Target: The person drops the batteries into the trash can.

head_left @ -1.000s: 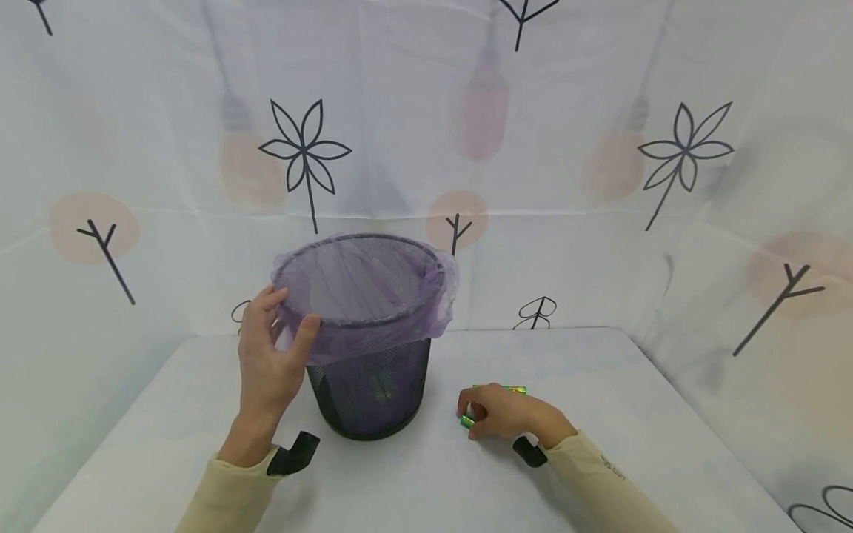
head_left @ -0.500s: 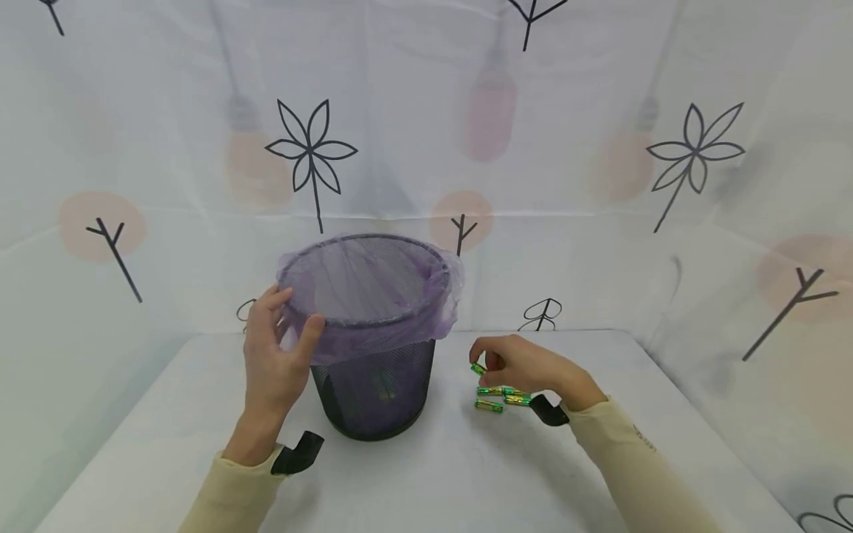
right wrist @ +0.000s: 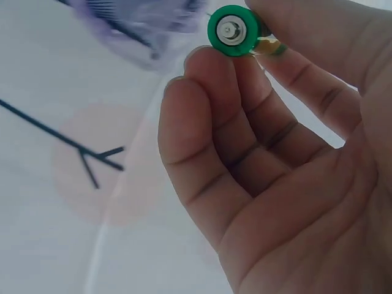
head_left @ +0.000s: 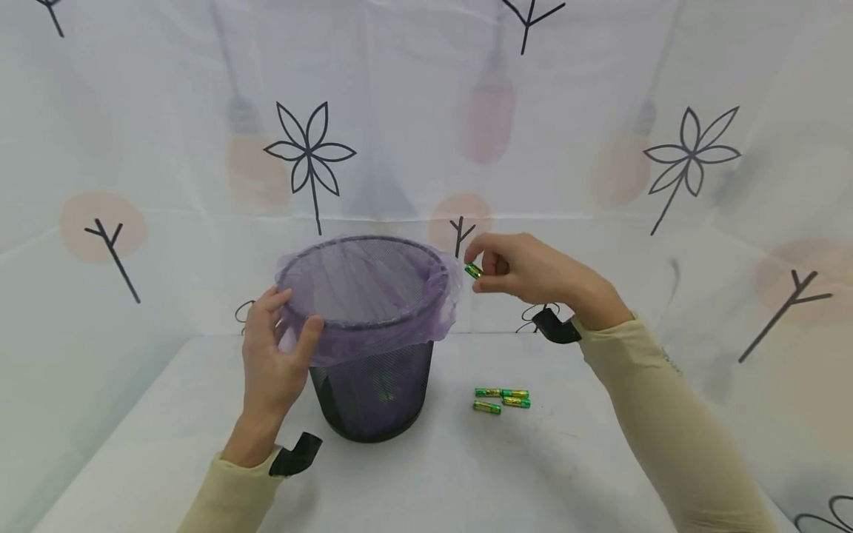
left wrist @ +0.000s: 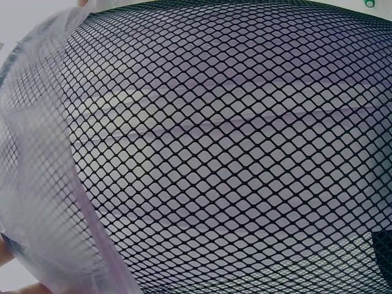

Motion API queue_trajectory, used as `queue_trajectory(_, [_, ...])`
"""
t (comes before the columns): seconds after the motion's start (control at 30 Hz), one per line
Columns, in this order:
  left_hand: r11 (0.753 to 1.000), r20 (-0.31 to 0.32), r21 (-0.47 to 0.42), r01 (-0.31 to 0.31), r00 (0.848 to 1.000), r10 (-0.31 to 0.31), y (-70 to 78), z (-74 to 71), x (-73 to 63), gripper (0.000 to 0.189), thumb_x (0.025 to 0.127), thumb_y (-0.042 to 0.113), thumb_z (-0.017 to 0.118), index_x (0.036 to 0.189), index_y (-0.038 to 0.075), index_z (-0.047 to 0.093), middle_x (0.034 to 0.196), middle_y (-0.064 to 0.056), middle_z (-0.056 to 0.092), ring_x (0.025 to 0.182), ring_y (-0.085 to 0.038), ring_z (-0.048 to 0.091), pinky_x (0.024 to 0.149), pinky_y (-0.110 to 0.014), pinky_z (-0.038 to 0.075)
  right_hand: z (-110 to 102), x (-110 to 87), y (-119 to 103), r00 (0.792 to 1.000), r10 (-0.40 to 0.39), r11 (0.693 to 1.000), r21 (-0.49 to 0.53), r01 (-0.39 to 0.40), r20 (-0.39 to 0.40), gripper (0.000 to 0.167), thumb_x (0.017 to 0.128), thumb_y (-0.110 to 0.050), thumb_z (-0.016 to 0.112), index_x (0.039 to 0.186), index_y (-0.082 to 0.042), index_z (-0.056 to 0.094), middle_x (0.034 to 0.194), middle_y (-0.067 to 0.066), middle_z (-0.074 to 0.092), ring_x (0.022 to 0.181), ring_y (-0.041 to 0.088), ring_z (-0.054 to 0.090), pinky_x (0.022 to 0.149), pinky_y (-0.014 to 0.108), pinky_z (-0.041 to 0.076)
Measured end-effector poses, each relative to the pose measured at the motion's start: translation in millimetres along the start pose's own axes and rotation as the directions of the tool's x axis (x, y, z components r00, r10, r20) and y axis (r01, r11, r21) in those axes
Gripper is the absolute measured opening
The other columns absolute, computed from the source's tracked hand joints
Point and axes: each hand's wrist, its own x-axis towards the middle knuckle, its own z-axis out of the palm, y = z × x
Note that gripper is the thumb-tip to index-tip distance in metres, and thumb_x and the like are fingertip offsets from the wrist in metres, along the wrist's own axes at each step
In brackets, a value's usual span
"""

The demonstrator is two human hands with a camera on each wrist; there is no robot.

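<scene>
Four green-and-gold batteries point(head_left: 516, 403) lie on the white table point(head_left: 413, 488) below the right hand point(head_left: 526, 268), whose thumb and fingers pinch a fifth battery point(head_left: 473, 271). To that hand's left, near its fingertips, stands a black mesh bin point(head_left: 376, 400), purple liner point(head_left: 373, 343) folded over its rim. The left hand point(head_left: 272, 363) holds the bin's side nearest it, thumb and fingers spread at the rim.

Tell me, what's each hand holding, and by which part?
Right hand: a green battery, pinched around its side. Left hand: the bin, held at the left of its rim.
</scene>
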Motion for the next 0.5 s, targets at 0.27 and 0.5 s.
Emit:
queue_trajectory(0.27, [1.0, 0.003, 0.007, 0.005, 1.0, -0.005, -0.2, -0.4, 0.0, 0.055, 0.082, 0.014, 0.072, 0.13, 0.001, 0.05, 0.142, -0.014, 0.041, 0.129, -0.03, 0.043, 0.102, -0.049, 0.042, -12.2, 38.0, -31.9, 0.983, -0.178, 0.984, -0.038, 0.177, -0.042, 0.024, 0.086, -0.014, 0.071, 0.106, -0.013, 0.058, 0.07, -0.002, 0.053, 0.067, 0.014, 0.048, 0.072, 0.031, 0.043])
queue_trajectory(0.5, [1.0, -0.001, 0.008, 0.002, 1.0, -0.002, 0.7, -0.7, -0.7, 0.055, 0.082, 0.015, 0.072, 0.13, 0.002, 0.05, 0.142, -0.013, 0.041, 0.128, -0.029, 0.043, 0.102, -0.047, 0.043, 2.5, 67.7, -52.2, 0.986, -0.168, 0.985, -0.037, 0.168, 0.014, 0.026, 0.087, -0.016, 0.069, 0.11, -0.014, 0.058, 0.072, -0.002, 0.056, 0.063, 0.013, 0.051, 0.066, 0.028, 0.046])
